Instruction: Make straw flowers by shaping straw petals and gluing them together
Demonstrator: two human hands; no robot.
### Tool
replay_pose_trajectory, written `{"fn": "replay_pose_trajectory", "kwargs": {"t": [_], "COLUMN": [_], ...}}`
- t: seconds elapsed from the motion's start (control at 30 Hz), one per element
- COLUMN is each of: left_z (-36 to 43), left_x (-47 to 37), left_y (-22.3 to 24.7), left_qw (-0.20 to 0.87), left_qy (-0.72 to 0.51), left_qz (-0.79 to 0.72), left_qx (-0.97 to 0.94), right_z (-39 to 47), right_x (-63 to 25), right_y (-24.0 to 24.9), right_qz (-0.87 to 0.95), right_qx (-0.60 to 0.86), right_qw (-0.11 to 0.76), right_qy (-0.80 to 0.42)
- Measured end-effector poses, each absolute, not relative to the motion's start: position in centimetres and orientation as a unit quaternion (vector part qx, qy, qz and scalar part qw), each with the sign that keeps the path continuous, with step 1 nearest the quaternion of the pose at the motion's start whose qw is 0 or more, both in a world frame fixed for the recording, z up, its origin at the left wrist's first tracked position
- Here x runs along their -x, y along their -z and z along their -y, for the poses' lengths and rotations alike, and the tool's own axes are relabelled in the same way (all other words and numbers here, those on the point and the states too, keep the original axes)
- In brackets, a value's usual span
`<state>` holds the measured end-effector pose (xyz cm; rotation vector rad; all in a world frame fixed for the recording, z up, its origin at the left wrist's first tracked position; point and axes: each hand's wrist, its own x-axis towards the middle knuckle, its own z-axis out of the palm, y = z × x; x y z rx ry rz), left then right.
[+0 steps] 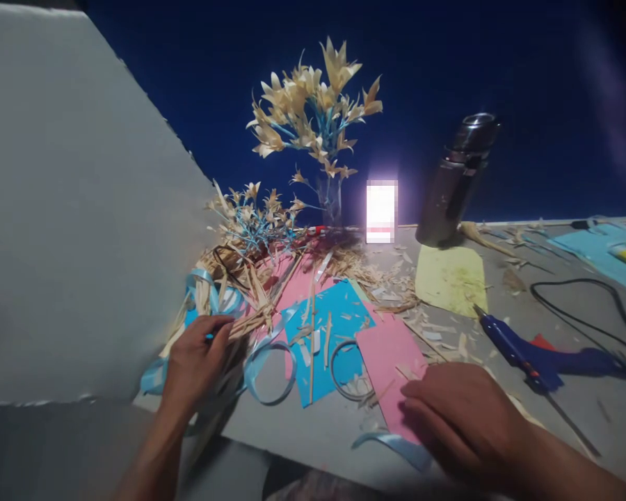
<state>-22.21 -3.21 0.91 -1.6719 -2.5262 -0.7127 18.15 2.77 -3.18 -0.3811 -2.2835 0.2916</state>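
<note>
At the left of the table my left hand [201, 351] is closed round a bundle of dry straw-coloured strips [253, 321], whose free ends point up and right. My right hand [456, 410] lies over the lower edge of a pink paper [389, 362]; its fingers are bent together, and what is under them, if anything, is hidden. Between the hands are a blue sheet [344, 313] strewn with scraps, a light blue ribbon loop [270, 402] and a grey ring [334, 369].
A blue glue gun [522, 348] with a black cord lies at the right. Behind stand a dark flask [451, 191] and a vase [330, 198] of pale flowers. Yellow paper [451, 278] lies before the flask. A grey wall [83, 209] bounds the left.
</note>
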Motion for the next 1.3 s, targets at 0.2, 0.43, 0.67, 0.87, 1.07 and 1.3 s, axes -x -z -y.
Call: {"fn": "replay_pose_trajectory", "kwargs": {"t": [0.2,0.43,0.67,0.87,1.07,1.3], "left_z": [-0.6,0.5,0.7,0.9,2.4,4.6], "left_x": [21.1,17.8,18.8,20.9,19.9,8.0], "left_y": [-1.7,-0.2,-0.4,0.1,-0.6,-3.4], "left_qw": [0.074,-0.030,-0.076,-0.124,-0.107,-0.067], "left_qy": [0.117,-0.001,0.004,0.062,0.149,0.319], "left_qz": [0.755,0.763,0.796,0.808,0.800,0.703], "left_qx": [0.641,0.646,0.600,0.572,0.572,0.632], "right_z": [-2.7,-2.6,-2.7,-2.9,-3.0,-2.6], "right_x": [-18.0,-17.7,-17.6,-17.7,-17.7,-17.6], "right_y": [2.6,3.4,3.6,3.9,4.4,3.4], "right_qz": [0.902,0.914,0.917,0.921,0.924,0.702], "right_qx": [0.167,0.159,0.160,0.168,0.171,0.279], "right_qw": [0.379,0.351,0.340,0.322,0.309,0.275], "right_qy": [-0.124,-0.124,-0.134,-0.141,-0.145,-0.595]}}
